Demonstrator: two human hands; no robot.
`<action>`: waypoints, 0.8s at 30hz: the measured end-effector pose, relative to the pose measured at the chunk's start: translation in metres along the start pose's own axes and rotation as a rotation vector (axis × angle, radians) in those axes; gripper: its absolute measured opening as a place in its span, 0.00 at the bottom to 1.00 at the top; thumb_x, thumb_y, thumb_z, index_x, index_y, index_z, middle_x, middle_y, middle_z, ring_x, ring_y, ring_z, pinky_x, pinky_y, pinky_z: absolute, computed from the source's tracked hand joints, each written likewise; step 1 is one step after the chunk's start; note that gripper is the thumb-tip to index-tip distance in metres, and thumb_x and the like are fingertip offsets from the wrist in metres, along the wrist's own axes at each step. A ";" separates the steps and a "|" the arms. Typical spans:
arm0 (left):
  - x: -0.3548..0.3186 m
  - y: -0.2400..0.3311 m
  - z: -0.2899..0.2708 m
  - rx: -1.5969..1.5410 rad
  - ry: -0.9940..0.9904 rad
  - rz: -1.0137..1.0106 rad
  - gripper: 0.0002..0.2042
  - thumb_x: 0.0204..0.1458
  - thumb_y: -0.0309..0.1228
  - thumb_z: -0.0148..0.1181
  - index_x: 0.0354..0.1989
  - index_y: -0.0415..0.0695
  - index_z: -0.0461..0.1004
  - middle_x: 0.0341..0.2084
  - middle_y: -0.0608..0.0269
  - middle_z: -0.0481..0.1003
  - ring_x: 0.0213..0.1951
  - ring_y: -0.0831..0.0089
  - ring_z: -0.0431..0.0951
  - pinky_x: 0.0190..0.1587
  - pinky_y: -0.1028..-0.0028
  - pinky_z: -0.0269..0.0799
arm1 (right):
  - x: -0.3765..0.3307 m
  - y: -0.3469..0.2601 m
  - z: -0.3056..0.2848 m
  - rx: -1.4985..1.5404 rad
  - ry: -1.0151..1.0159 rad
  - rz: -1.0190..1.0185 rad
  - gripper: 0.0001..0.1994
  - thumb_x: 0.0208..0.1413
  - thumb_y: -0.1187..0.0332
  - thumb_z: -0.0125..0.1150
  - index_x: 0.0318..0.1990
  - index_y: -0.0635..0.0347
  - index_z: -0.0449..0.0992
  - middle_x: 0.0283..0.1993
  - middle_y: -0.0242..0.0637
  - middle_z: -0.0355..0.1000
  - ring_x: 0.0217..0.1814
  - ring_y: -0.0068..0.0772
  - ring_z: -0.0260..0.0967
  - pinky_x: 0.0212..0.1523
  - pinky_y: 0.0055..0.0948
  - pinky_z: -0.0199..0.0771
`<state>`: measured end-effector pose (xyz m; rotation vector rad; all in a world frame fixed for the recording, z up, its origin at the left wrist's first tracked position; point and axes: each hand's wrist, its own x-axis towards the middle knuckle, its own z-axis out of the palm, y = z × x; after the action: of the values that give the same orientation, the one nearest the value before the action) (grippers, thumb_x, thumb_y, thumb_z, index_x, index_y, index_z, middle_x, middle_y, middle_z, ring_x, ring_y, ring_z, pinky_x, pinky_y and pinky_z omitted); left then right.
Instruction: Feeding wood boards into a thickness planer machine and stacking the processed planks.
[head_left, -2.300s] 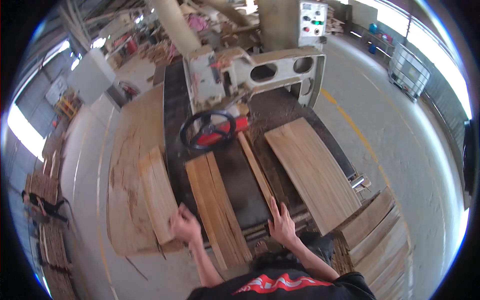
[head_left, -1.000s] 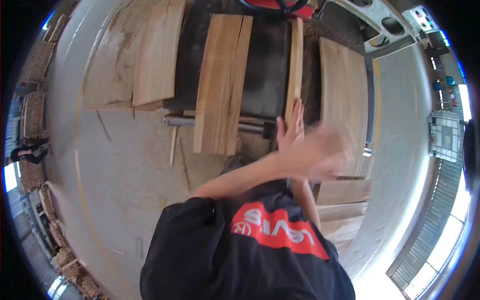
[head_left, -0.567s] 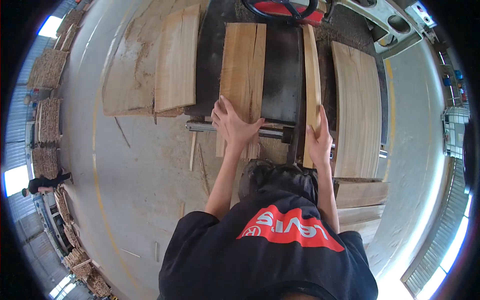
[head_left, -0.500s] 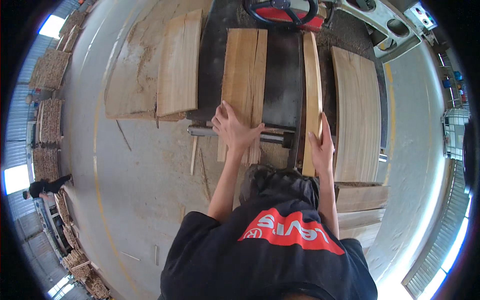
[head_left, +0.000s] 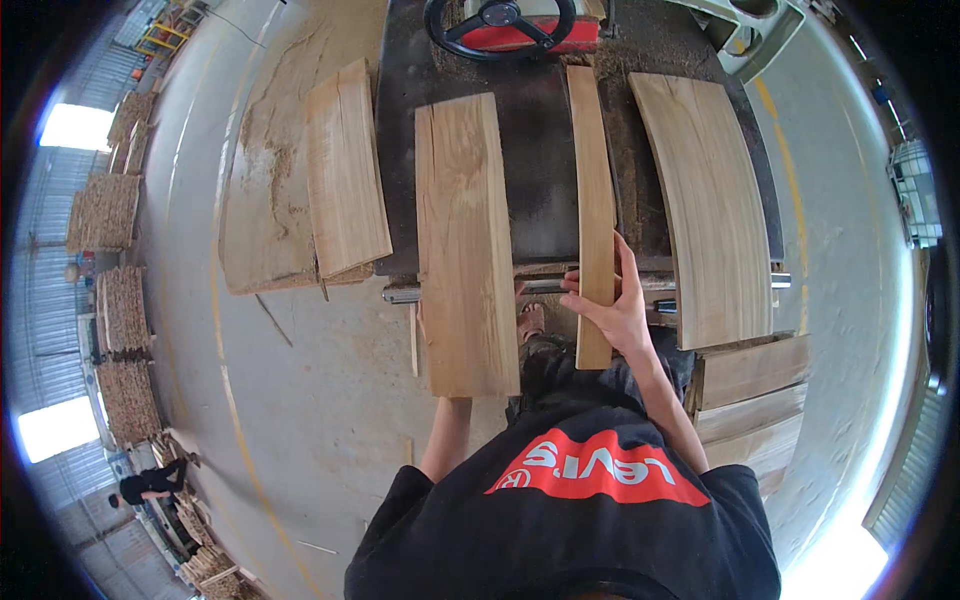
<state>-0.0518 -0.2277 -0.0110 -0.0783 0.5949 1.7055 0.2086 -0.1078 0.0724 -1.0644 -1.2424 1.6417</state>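
Observation:
A wide wooden board [head_left: 465, 250] lies lengthwise in front of me, its far part over the dark machine table [head_left: 545, 170] and its near end past the table's edge. My left hand [head_left: 421, 322] grips it from underneath; most of that hand is hidden behind the board. To the right, a narrow wooden strip [head_left: 592, 215] points away from me. My right hand [head_left: 624, 318] is closed around its near part, thumb on top and fingers at the sides.
Another board [head_left: 710, 210] rests on the table's right side. A shorter board [head_left: 345, 170] sits on a dusty wooden sheet [head_left: 255, 215] at left. A black handwheel [head_left: 500, 14] is at the far edge. Boards [head_left: 755, 375] are stacked near right. A person [head_left: 150, 483] stands far left.
The left hand has gone from the top of the wide board to its underside, and the board's cracked face no longer shows. The narrow strip now shows its broad face, still in my right hand.

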 end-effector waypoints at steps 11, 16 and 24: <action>0.015 0.047 0.065 0.978 0.107 0.027 0.33 0.62 0.39 0.65 0.71 0.36 0.60 0.64 0.52 0.71 0.64 0.56 0.71 0.65 0.58 0.70 | -0.001 0.006 0.013 -0.006 0.042 -0.003 0.49 0.55 0.84 0.60 0.80 0.57 0.36 0.49 0.43 0.73 0.45 0.33 0.80 0.47 0.33 0.85; -0.007 0.042 0.081 2.327 0.052 0.291 0.74 0.23 0.50 0.87 0.79 0.39 0.41 0.73 0.30 0.48 0.75 0.32 0.42 0.75 0.44 0.46 | -0.008 -0.002 0.019 -0.013 0.045 -0.011 0.49 0.54 0.84 0.59 0.80 0.59 0.37 0.46 0.42 0.74 0.45 0.32 0.80 0.47 0.33 0.84; -0.007 0.029 0.041 2.270 -0.291 0.480 0.79 0.15 0.52 0.88 0.78 0.38 0.39 0.72 0.25 0.44 0.75 0.30 0.43 0.72 0.39 0.48 | -0.006 0.007 0.026 0.004 -0.026 0.073 0.50 0.52 0.82 0.64 0.80 0.61 0.41 0.47 0.44 0.77 0.48 0.34 0.81 0.48 0.32 0.83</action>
<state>-0.0658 -0.2190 0.0367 1.9218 1.9953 0.5121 0.1849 -0.1229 0.0706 -1.1005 -1.2296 1.7172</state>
